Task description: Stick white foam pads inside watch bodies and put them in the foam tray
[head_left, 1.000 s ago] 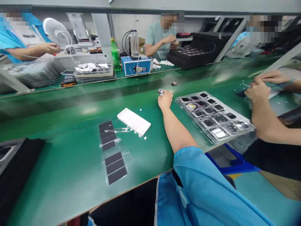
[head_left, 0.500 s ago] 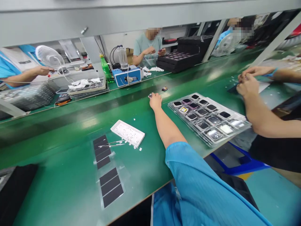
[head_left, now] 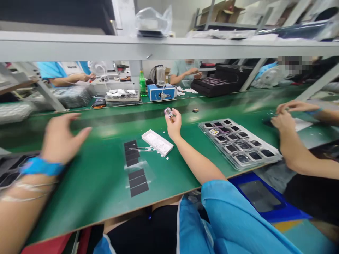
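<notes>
My right hand (head_left: 174, 126) is raised over the green bench, pinching a small squarish electronic module (head_left: 168, 113) with a pale, shiny frame. An orange-brown strip shows below the module, near my fingers. At the left, my left hand (head_left: 61, 139) hovers in the air, thumb and fingers spread, holding nothing; it is somewhat blurred. A white shallow tray (head_left: 145, 135) with tiny bits in it lies in front of my right hand. Tweezers (head_left: 144, 149) rest between this tray and a sheet of black strips (head_left: 131, 154). Another small module (head_left: 195, 110) sits farther back.
On the right is a clear plastic tray (head_left: 233, 163) of dark square pieces. A co-worker's hands (head_left: 287, 116) are at work beyond it. Black trays (head_left: 12, 165) stand near my left wrist. A blue device (head_left: 152, 92) and a green bottle (head_left: 142, 84) line the back, below a shelf (head_left: 92, 50).
My left hand has come into view at the left, open. My right hand has lifted the small module and turned it upward. The view has tilted up and shifted left.
</notes>
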The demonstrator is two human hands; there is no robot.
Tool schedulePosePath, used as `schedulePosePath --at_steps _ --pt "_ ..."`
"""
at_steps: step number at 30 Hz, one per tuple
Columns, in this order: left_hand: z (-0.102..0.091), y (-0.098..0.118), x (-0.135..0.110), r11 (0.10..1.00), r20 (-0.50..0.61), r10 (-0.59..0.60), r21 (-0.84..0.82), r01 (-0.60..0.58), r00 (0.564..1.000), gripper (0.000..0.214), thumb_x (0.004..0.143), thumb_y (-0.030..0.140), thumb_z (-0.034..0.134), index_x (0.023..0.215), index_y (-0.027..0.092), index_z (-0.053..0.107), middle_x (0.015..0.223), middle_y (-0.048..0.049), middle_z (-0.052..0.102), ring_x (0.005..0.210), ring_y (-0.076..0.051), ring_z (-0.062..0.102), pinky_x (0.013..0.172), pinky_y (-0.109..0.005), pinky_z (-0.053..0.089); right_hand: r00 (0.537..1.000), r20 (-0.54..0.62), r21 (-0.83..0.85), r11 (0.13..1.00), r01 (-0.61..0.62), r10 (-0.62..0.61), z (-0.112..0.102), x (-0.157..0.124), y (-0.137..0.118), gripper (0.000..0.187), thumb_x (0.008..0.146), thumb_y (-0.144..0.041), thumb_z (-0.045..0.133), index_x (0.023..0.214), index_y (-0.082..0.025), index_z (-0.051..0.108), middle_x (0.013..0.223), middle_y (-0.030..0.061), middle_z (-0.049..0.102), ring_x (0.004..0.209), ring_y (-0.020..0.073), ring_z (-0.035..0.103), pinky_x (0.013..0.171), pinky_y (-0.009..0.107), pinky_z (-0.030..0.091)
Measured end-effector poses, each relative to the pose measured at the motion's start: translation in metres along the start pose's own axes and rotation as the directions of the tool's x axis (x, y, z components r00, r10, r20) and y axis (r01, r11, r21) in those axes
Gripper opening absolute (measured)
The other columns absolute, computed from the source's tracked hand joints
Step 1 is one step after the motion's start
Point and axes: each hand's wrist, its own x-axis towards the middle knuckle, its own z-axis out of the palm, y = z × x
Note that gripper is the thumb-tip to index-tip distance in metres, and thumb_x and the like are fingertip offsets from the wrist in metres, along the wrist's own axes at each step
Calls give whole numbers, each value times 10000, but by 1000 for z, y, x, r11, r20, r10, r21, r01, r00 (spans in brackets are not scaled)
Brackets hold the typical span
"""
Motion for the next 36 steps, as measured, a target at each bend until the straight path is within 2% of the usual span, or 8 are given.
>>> schedulePosePath --at_steps 2,5,8,11,16,23,29,36 --pt "33 4 -20 961 155 -24 -267 66 988 632 742 517 750 1270 202 600 1242 -114 646 1151 -320 603 996 -547 500 980 193 214 972 -96 54 25 -35 -31 463 828 -431 664 1219 -232 515 1154 78 598 712 116 592 667 271 511" --pt "91 10 -48 629 392 50 -727 276 918 822 686 509 795 1392 189 521 1272 -138 643 1167 -288 616 996 -465 512 877 474 296 924 -241 76 45 -87 -66 404 774 -413 729 1097 -229 574 800 -22 625 568 97 521 555 230 443" --pt "125 3 -67 356 477 6 -823 443 879 809 633 451 860 1351 202 581 1249 -116 666 1098 -252 651 966 -402 529 829 551 252 928 -274 95 42 -120 -81 333 745 -348 742 1027 -223 619 802 -20 671 535 90 503 535 232 444" --pt "130 -9 -77 268 490 -38 -835 481 871 654 602 383 898 1192 189 695 1129 -93 717 1026 -227 674 964 -378 528 828 561 237 954 -184 20 32 -128 -83 248 737 -317 746 952 -219 668 1111 52 719 643 108 611 615 268 526" --pt "123 -15 -78 308 410 -54 -860 406 910 547 512 307 945 1006 181 747 1053 -86 738 963 -213 685 955 -371 533 788 594 172 983 71 -161 20 -121 -86 111 857 -285 658 912 -246 747 1139 55 747 1073 199 698 968 386 551" --pt "120 -7 -83 403 312 -18 -867 293 950 543 484 286 957 961 173 726 1025 -89 732 934 -218 685 852 -355 577 738 550 46 897 440 -390 14 -120 -86 145 903 -247 601 888 -262 745 1075 28 766 942 196 731 1108 490 468" --pt "121 -5 -86 451 261 -9 -861 237 965 540 499 318 953 966 180 721 1017 -76 719 953 -220 681 835 -345 580 709 592 13 884 467 -383 13 -121 -85 180 894 -213 567 871 -281 732 1087 17 759 887 194 726 1182 573 371" --pt "124 -4 -89 482 253 -34 -843 238 967 538 529 355 940 990 186 719 1028 -75 716 951 -221 676 860 -364 570 725 561 50 890 452 -400 17 -125 -80 181 905 -213 540 892 -249 717 1075 38 761 964 191 731 1167 534 424"
